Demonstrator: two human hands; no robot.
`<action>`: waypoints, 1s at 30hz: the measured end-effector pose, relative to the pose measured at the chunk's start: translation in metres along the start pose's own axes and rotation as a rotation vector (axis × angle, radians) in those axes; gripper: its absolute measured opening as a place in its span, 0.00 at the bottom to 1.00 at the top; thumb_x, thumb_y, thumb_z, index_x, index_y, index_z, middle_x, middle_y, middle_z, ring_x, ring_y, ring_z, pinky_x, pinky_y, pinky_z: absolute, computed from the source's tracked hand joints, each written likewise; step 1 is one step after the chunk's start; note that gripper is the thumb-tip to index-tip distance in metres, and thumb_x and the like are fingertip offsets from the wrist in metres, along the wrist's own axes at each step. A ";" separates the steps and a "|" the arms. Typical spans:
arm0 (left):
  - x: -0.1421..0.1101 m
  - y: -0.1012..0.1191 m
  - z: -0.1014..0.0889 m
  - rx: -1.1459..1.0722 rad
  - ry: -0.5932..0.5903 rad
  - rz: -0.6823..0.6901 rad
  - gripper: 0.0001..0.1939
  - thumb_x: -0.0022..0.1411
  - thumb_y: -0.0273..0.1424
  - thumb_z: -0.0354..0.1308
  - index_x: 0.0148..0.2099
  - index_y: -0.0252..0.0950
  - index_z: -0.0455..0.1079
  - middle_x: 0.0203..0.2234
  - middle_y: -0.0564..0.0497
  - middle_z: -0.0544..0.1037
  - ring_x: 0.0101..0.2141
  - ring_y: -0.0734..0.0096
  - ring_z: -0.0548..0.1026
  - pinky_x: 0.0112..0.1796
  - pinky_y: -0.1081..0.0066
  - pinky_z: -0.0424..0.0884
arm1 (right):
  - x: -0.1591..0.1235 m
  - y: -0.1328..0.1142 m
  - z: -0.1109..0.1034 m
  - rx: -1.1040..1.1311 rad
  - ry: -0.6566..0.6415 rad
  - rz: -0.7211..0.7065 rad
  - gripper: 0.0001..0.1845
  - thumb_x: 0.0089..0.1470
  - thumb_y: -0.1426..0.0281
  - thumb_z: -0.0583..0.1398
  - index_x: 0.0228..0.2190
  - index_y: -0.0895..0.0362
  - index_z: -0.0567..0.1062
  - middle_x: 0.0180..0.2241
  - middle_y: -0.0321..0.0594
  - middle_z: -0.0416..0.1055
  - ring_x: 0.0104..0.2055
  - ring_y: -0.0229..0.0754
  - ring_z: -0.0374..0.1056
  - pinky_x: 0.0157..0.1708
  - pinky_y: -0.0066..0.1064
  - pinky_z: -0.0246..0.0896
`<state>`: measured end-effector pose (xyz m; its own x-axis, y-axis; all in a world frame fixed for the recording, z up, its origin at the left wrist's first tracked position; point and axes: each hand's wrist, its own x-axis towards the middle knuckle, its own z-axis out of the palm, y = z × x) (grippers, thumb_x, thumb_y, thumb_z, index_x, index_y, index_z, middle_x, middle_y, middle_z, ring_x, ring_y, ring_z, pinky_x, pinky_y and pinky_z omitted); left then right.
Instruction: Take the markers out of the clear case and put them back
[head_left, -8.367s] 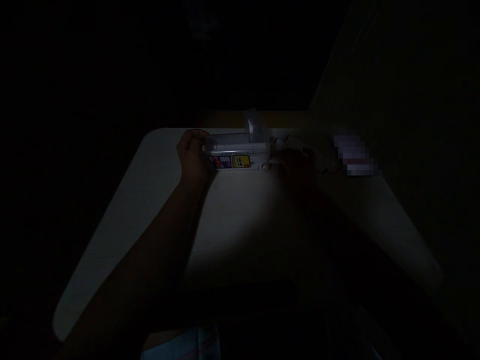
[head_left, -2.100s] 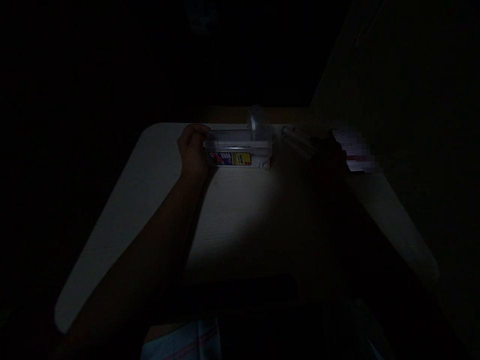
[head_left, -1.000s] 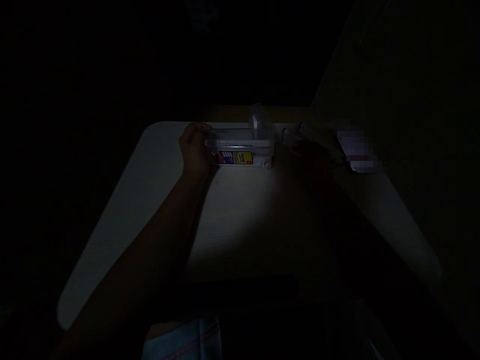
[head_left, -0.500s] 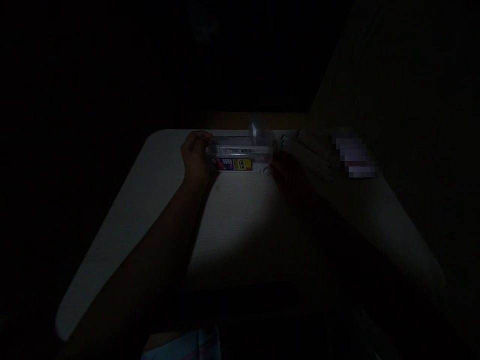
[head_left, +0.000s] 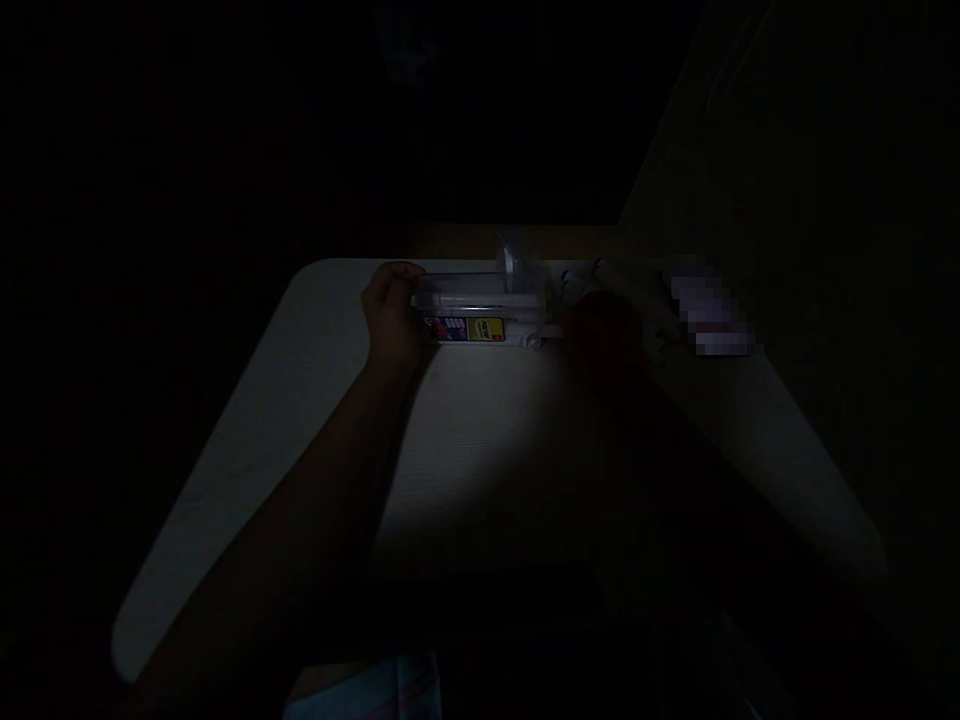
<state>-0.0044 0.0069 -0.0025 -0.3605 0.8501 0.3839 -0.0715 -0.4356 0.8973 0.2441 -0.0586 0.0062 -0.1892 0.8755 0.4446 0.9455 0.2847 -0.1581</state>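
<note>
In dim light, my left hand (head_left: pixel 391 315) is closed around the left end of a clear plastic case (head_left: pixel 480 300) lying on its side. The case has a colourful label (head_left: pixel 465 329) on its front, and its clear lid (head_left: pixel 516 260) stands up at the right end. In deep shadow just right of the case is my right hand (head_left: pixel 600 325), its fingers closed on a slim white pen (head_left: pixel 553 330). The pen's left end points toward the open end of the case. Several white pens with dark tips (head_left: pixel 574 280) lie behind my right hand, partly hidden by it.
The white table (head_left: pixel 465 430) has rounded corners and slanting sides. A blurred-out, phone-shaped object (head_left: pixel 709 310) lies near its right edge. Patterned cloth (head_left: pixel 367 690) shows at the bottom. Darkness hides the surroundings.
My right hand has moved right, away from the case's open end, and a white pen now shows between them. My left hand and the case have stayed in place.
</note>
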 end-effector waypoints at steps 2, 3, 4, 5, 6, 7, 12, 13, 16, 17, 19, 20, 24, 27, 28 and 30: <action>0.000 -0.001 -0.001 -0.018 -0.005 -0.008 0.04 0.50 0.30 0.55 0.26 0.37 0.69 0.21 0.53 0.68 0.23 0.74 0.63 0.25 0.69 0.57 | 0.000 -0.001 -0.006 -0.080 -0.005 0.084 0.16 0.57 0.68 0.51 0.38 0.60 0.77 0.45 0.53 0.73 0.48 0.55 0.66 0.47 0.48 0.58; 0.001 -0.002 -0.001 -0.026 -0.008 -0.004 0.04 0.50 0.29 0.54 0.26 0.37 0.69 0.21 0.53 0.68 0.24 0.74 0.63 0.26 0.69 0.57 | 0.000 -0.004 -0.009 -0.097 -0.016 0.094 0.16 0.57 0.69 0.51 0.38 0.60 0.77 0.45 0.53 0.73 0.48 0.56 0.66 0.47 0.48 0.58; 0.001 -0.002 -0.001 -0.032 -0.009 0.002 0.04 0.49 0.29 0.54 0.26 0.36 0.69 0.21 0.53 0.68 0.24 0.75 0.64 0.26 0.70 0.58 | -0.001 -0.007 -0.011 -0.089 -0.036 0.081 0.16 0.57 0.68 0.52 0.38 0.60 0.77 0.46 0.52 0.73 0.49 0.55 0.66 0.47 0.48 0.57; 0.002 -0.002 -0.001 -0.032 -0.012 0.012 0.04 0.50 0.28 0.54 0.26 0.36 0.69 0.22 0.53 0.68 0.24 0.76 0.64 0.27 0.70 0.58 | -0.001 -0.011 -0.012 -0.057 -0.070 0.046 0.16 0.58 0.68 0.52 0.40 0.60 0.76 0.47 0.51 0.73 0.49 0.55 0.67 0.48 0.47 0.57; 0.002 -0.002 -0.001 -0.028 -0.015 0.019 0.04 0.50 0.28 0.53 0.26 0.35 0.69 0.22 0.53 0.68 0.25 0.76 0.64 0.28 0.70 0.58 | -0.002 -0.015 -0.012 -0.012 -0.109 0.003 0.17 0.58 0.68 0.52 0.43 0.59 0.76 0.47 0.50 0.73 0.48 0.53 0.68 0.49 0.46 0.57; 0.002 -0.002 0.000 -0.024 -0.017 0.019 0.05 0.51 0.27 0.53 0.26 0.35 0.69 0.22 0.54 0.68 0.25 0.76 0.64 0.28 0.70 0.59 | -0.003 -0.018 -0.011 0.035 -0.140 -0.032 0.18 0.58 0.68 0.52 0.46 0.59 0.75 0.48 0.49 0.73 0.48 0.52 0.68 0.50 0.45 0.57; 0.001 -0.001 0.001 -0.044 -0.002 -0.003 0.05 0.50 0.27 0.52 0.25 0.35 0.68 0.21 0.54 0.67 0.23 0.76 0.63 0.26 0.71 0.58 | -0.006 -0.023 -0.006 0.121 -0.178 -0.070 0.21 0.59 0.70 0.50 0.51 0.58 0.71 0.50 0.48 0.73 0.50 0.50 0.68 0.52 0.43 0.56; 0.001 -0.001 0.000 -0.039 -0.013 -0.006 0.05 0.50 0.27 0.52 0.25 0.35 0.68 0.20 0.54 0.67 0.23 0.76 0.63 0.25 0.72 0.58 | -0.006 -0.022 -0.006 0.124 -0.176 -0.077 0.22 0.59 0.71 0.50 0.52 0.58 0.71 0.50 0.48 0.72 0.51 0.50 0.68 0.52 0.43 0.56; 0.001 -0.004 -0.001 -0.001 -0.024 0.040 0.05 0.51 0.29 0.53 0.25 0.37 0.68 0.21 0.54 0.69 0.25 0.74 0.64 0.26 0.72 0.59 | -0.006 -0.020 -0.007 0.117 -0.177 -0.122 0.24 0.57 0.74 0.49 0.55 0.58 0.68 0.52 0.49 0.71 0.51 0.49 0.67 0.51 0.42 0.56; 0.001 -0.004 -0.001 0.003 -0.030 0.046 0.06 0.52 0.30 0.53 0.25 0.37 0.68 0.21 0.53 0.69 0.24 0.74 0.64 0.26 0.72 0.59 | -0.006 -0.020 -0.008 0.109 -0.178 -0.137 0.25 0.57 0.74 0.49 0.55 0.58 0.68 0.52 0.49 0.71 0.51 0.50 0.67 0.51 0.42 0.56; 0.001 -0.003 -0.001 0.003 -0.031 0.042 0.06 0.53 0.30 0.54 0.25 0.37 0.68 0.21 0.53 0.68 0.24 0.74 0.64 0.25 0.72 0.58 | -0.005 -0.021 -0.011 0.101 -0.181 -0.145 0.24 0.56 0.74 0.50 0.53 0.58 0.70 0.51 0.49 0.71 0.51 0.51 0.66 0.50 0.42 0.56; 0.001 -0.002 -0.001 -0.001 -0.022 0.032 0.07 0.54 0.30 0.54 0.25 0.36 0.68 0.21 0.53 0.67 0.23 0.74 0.64 0.25 0.72 0.58 | -0.004 -0.021 -0.013 0.098 -0.180 -0.134 0.23 0.55 0.74 0.51 0.52 0.59 0.71 0.51 0.49 0.71 0.51 0.51 0.66 0.50 0.42 0.56; 0.001 0.001 0.001 -0.009 0.000 -0.007 0.07 0.55 0.29 0.54 0.25 0.35 0.67 0.21 0.53 0.67 0.24 0.76 0.64 0.27 0.72 0.59 | -0.002 -0.020 -0.018 0.082 -0.200 -0.051 0.20 0.53 0.73 0.52 0.47 0.60 0.75 0.47 0.50 0.73 0.49 0.52 0.67 0.49 0.43 0.58; 0.001 0.001 0.000 0.007 -0.016 0.003 0.09 0.57 0.30 0.54 0.25 0.36 0.67 0.22 0.54 0.68 0.25 0.74 0.65 0.28 0.71 0.60 | -0.004 -0.020 -0.015 0.102 -0.192 -0.057 0.20 0.55 0.72 0.51 0.48 0.60 0.73 0.49 0.50 0.72 0.49 0.50 0.68 0.49 0.41 0.59; 0.001 0.001 0.000 0.015 -0.020 0.006 0.09 0.57 0.30 0.54 0.25 0.36 0.67 0.22 0.54 0.68 0.25 0.74 0.66 0.28 0.71 0.60 | -0.005 -0.021 -0.013 0.115 -0.182 -0.076 0.21 0.56 0.71 0.51 0.50 0.60 0.72 0.50 0.50 0.71 0.49 0.50 0.68 0.49 0.41 0.59; 0.001 0.001 0.000 0.019 -0.022 0.013 0.08 0.57 0.30 0.54 0.26 0.36 0.68 0.22 0.53 0.68 0.25 0.75 0.66 0.28 0.71 0.60 | -0.007 -0.021 -0.009 0.135 -0.174 -0.112 0.23 0.58 0.72 0.50 0.53 0.59 0.69 0.52 0.50 0.70 0.51 0.49 0.67 0.50 0.40 0.59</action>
<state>-0.0050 0.0070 -0.0015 -0.3407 0.8509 0.4000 -0.0494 -0.4411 0.8961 0.2274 -0.0742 0.0144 -0.3444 0.8866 0.3088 0.8746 0.4226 -0.2378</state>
